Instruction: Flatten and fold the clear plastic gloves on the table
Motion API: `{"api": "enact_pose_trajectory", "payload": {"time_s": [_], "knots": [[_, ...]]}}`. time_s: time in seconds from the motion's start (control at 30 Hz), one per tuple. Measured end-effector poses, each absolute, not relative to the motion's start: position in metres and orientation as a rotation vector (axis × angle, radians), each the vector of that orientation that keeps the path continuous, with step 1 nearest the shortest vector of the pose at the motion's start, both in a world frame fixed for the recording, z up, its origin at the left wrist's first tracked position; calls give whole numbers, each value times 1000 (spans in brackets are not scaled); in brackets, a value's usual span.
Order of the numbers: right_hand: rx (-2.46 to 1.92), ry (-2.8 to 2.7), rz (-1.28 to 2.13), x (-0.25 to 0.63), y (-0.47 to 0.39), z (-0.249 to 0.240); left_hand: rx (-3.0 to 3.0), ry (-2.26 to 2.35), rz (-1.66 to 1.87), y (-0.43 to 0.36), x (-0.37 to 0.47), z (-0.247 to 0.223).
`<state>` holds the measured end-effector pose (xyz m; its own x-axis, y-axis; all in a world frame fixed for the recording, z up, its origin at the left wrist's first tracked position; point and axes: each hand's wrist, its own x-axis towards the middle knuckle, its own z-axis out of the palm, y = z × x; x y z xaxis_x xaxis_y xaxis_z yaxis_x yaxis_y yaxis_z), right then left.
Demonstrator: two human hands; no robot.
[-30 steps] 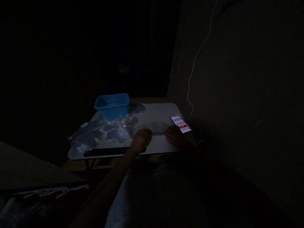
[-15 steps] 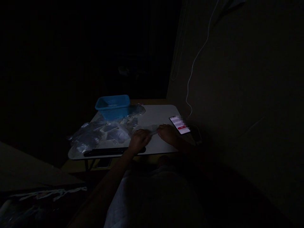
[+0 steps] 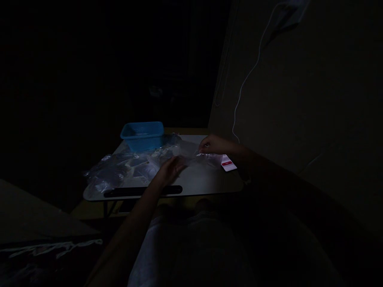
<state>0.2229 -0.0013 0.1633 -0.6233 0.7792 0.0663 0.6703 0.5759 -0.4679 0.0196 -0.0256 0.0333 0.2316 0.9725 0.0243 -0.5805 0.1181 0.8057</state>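
The room is very dark. My right hand [image 3: 209, 144] is raised over the right part of a small white table [image 3: 197, 179], its fingers pinched on a clear plastic bag [image 3: 194, 156]. My left hand [image 3: 172, 170] is beside the bag's left edge, above the table; its fingers are blurred, and whether they grip the plastic does not show. More crumpled clear bags [image 3: 109, 173] are heaped on the left of the table. Behind them stands a blue basket [image 3: 143, 141]. A lit phone [image 3: 229, 164] lies at the right, partly covered by my right forearm.
A black slot strip [image 3: 128, 192] runs along the table's front edge. A white cable [image 3: 239, 93] hangs down the wall on the right. Pale fringed cloth [image 3: 54, 248] shows at the lower left.
My right hand has lifted up and away, and the clear plastic is now spread out between the hands. My left hand has shifted slightly left and loosened. The right forearm now covers part of the phone.
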Motion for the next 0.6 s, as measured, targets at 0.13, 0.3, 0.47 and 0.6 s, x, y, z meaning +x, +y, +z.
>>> {"api": "enact_pose_trajectory", "payload": {"time_s": [0.13, 0.3, 0.47, 0.6], "knots": [[-1256, -2146, 941, 238, 5, 147, 637, 436, 1106, -34, 35, 33], [-1289, -1567, 1339, 256, 4, 100, 743, 655, 1130, -33, 52, 25], [-1302, -1496, 1399, 262, 7, 55, 891, 979, 1143, -22, 44, 13], [-1307, -1557, 1405, 257, 11, 29, 934, 1074, 1100, -16, 31, 10]]}}
